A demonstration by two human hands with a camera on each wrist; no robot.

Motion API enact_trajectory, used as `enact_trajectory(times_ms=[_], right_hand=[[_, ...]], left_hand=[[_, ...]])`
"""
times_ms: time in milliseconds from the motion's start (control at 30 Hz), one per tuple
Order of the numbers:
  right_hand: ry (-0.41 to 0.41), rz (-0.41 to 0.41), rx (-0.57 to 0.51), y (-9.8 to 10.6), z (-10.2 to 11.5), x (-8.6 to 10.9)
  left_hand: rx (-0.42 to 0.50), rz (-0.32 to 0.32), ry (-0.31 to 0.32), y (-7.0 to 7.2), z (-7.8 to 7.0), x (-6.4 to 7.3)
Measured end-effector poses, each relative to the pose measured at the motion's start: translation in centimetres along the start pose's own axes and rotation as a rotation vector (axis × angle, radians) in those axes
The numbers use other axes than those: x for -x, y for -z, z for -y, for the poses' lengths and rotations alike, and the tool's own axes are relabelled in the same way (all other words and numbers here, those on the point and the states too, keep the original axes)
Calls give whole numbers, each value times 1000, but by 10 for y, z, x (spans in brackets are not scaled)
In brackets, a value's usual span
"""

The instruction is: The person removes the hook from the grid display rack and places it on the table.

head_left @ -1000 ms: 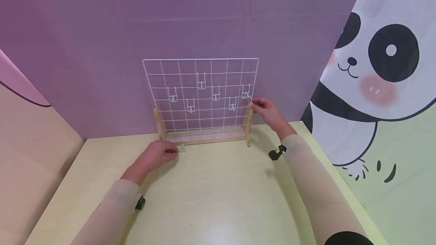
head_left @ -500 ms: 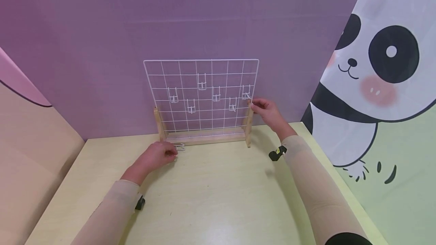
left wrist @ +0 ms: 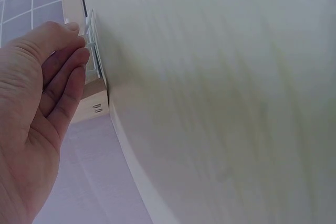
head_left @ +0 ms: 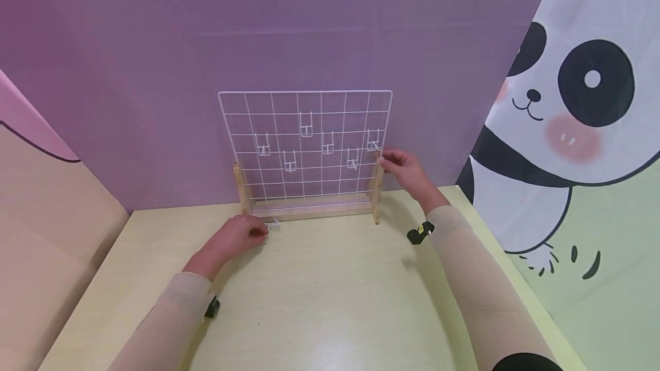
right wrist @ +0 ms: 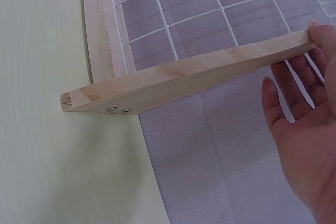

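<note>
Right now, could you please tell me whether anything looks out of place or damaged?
Nothing stands out as damaged or askew: six hooks hang on the grid, and loose white wire is at the left hand.

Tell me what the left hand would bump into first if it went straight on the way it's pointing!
The left hand would first meet the white wire right at its fingertips, then probably the base of the wooden stand, though depth there is unclear.
</note>
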State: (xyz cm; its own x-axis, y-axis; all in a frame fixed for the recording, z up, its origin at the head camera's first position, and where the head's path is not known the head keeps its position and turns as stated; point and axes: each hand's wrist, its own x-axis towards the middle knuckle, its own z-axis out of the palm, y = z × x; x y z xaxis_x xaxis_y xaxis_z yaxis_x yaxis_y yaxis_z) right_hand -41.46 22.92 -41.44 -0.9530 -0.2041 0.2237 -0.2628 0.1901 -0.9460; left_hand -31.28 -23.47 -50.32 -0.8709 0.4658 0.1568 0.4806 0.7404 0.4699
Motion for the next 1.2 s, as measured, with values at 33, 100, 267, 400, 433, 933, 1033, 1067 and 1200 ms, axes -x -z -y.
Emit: enact_trajectory(times_ms=[33, 100, 267, 400, 433, 933, 1033, 1067, 1200], right_hand=[[0, -1, 0, 0, 0, 0], [-1, -2, 2, 0, 0, 0], [5, 1, -9, -1, 0, 0], [1, -1, -8, -1, 0, 1], [-1, -3, -7, -1, 0, 1], [-28, -4, -2, -2, 1, 1], [-32, -4, 2, -1, 2, 1], [-31, -4, 4, -1, 2, 2], [-34, -4, 16, -1, 1, 2]], left_hand=[[-1, -3, -1, 0, 0, 0], [0, -5, -3, 1, -1, 1], [4, -6, 9, 3, -1, 2], [13, -6, 19, 3, -1, 2], [15, -10, 23, 3, -1, 2], [53, -98, 80, 6, -14, 1], [71, -146, 97, 8, -17, 0], [77, -161, 100, 9, -19, -1], [98, -201, 108, 14, -23, 0]])
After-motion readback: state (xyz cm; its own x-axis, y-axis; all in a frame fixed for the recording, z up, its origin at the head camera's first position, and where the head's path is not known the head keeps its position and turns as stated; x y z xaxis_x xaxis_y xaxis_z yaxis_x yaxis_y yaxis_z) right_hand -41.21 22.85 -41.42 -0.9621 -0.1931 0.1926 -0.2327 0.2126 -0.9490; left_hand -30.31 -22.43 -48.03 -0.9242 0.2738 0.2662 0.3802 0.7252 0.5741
